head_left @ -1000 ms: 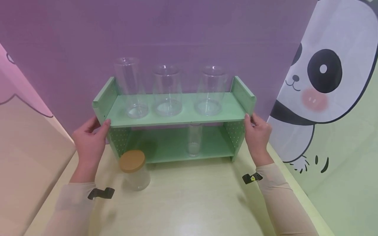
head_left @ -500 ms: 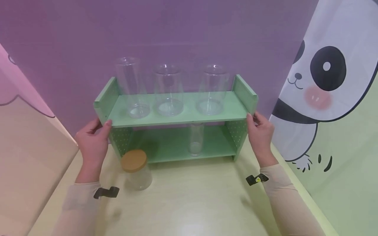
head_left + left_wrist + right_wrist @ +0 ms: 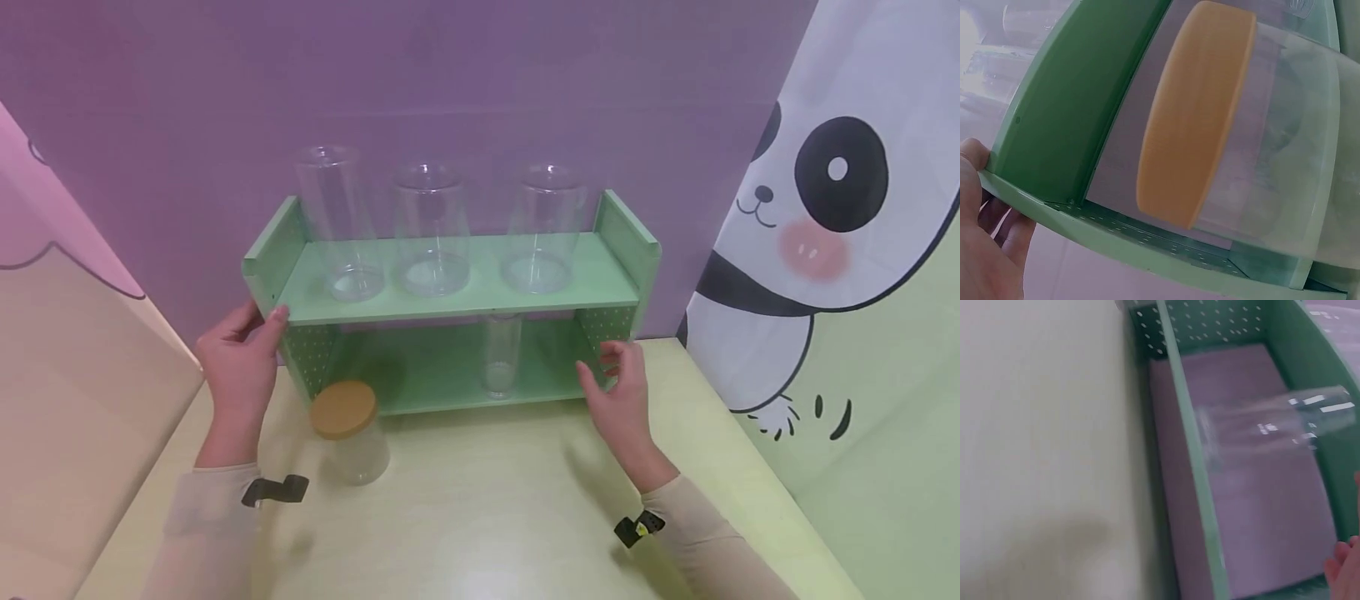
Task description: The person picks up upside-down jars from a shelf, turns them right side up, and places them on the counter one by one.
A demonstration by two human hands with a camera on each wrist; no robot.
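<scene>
A light green two-tier shelf [image 3: 465,310] stands against the purple wall. My left hand [image 3: 243,354] pinches its left side panel, thumb on the front edge, fingers behind. My right hand [image 3: 618,396] is off the panel, fingers spread and slightly bent, in front of the lower tier's right end. Three clear glass vessels stand upright on top: a tall one [image 3: 355,279], a wider one [image 3: 432,271] and another wide one [image 3: 538,273]. A narrow clear glass [image 3: 1266,425] stands on the lower board, left of my right hand.
A clear glass jar [image 3: 360,458] with a round wooden lid [image 3: 1197,119] stands on the pale wooden table [image 3: 465,517], before the shelf's left end. Purple wall [image 3: 480,83] rises behind; a panda-printed panel [image 3: 817,275] flanks the right.
My right hand has let go of the shelf's right panel and moved down and left, before the lower tier. The left hand keeps its hold; the view has shifted slightly.
</scene>
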